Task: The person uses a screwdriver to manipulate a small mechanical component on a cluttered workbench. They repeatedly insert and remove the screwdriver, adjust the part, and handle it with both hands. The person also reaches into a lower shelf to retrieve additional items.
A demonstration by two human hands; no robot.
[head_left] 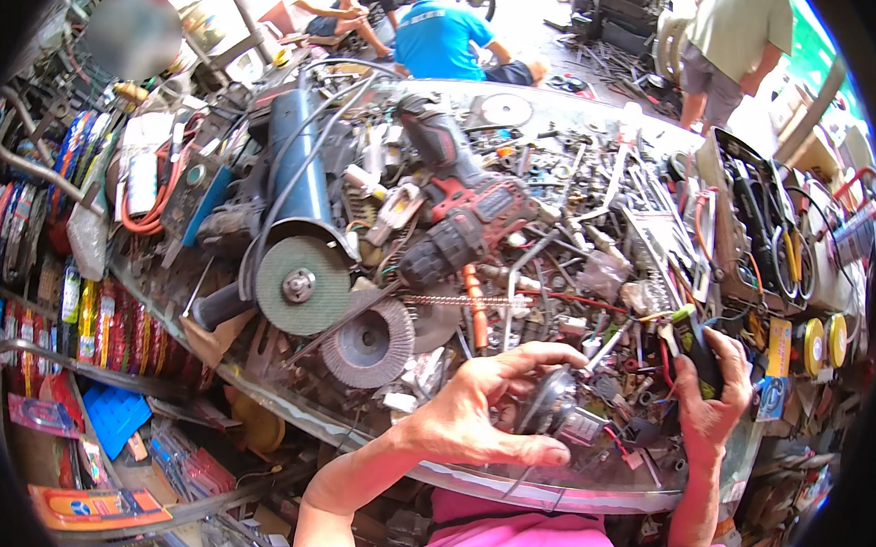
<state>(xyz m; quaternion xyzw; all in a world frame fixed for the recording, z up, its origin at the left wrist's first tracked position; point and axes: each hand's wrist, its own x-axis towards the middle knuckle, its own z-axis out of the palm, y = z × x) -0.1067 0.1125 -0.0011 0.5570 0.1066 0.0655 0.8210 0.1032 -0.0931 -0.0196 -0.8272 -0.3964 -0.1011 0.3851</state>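
Your left hand (pixel 485 410), low in the middle of the frame, is cupped with its fingers curled around a small dark round part (pixel 553 403), something like a little motor or horn with a grey block at its lower right. The thumb runs along underneath and the fingertips arch over the top, so it is a loose cradle, not a clench. Firm that hold a little, I'd judge, because the part sits right over the heap and could sink among the loose screws and wires (pixel 637 452) beside it.

Your right hand (pixel 711 392), at the lower right, is wrapped around a black handled tool (pixel 696 351) with red leads trailing from it; the fingers are closed on it. Keep those leads away from the part as you bring the two together, and work over the glass table's (pixel 585 499) near rim, where you can see both.

The red cordless drill (pixel 465 225) lies in the centre of the frame, and the grinding discs (pixel 332 308) lie left of centre, well apart from both hands.
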